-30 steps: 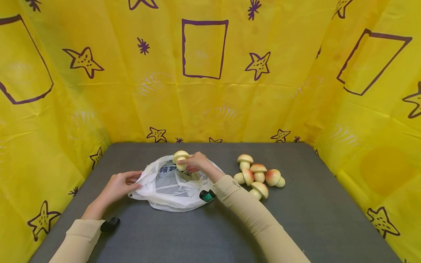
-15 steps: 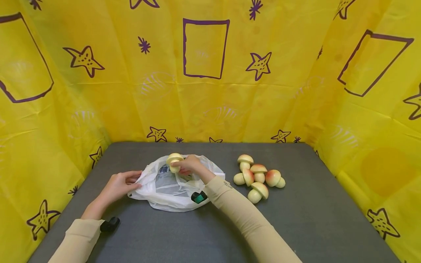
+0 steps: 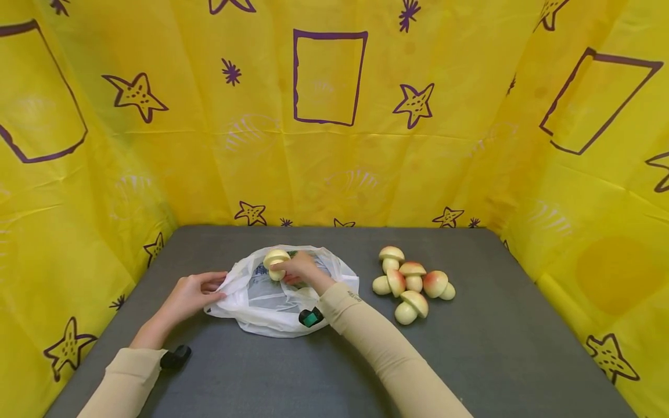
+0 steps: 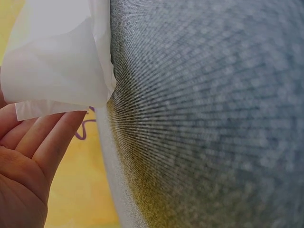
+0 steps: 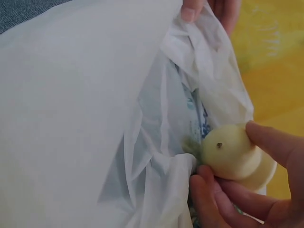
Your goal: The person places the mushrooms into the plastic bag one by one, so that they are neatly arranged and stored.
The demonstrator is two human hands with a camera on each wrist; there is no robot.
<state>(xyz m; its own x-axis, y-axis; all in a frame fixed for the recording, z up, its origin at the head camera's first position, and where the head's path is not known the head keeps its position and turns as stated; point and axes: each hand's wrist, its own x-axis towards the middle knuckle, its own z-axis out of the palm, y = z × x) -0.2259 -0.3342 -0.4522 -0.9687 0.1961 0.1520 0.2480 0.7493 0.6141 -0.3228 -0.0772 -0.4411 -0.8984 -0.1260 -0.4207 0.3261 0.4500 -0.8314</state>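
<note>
A white plastic bag (image 3: 272,325) lies on the table with its mouth spread wide and printed marks showing inside. At its left rim my left hand (image 3: 189,295) pinches the edge; the right wrist view shows the thumb on one side of the plastic and fingers on the other. My right hand (image 3: 305,268) holds a toy mushroom (image 3: 274,257), pale cream, over the bag's opening with the cap upward. Thumb and fingers grip it by the rounded stem (image 5: 232,149), which has a small dark spot at its end. In the left wrist view the bag (image 4: 52,61) hides some fingertips.
To the right of the bag, a cluster of several mushrooms (image 3: 413,276), some with reddish caps, lies on the dark grey table (image 3: 496,348). Yellow curtains (image 3: 329,174) with purple drawings stand around the back and sides. Black wrist devices (image 3: 176,357) sit at both cuffs.
My right hand has moved left and slightly down with the mushroom, toward the middle of the bag's opening. One mushroom by the forearm shows more fully. The left hand stays at the rim.
</note>
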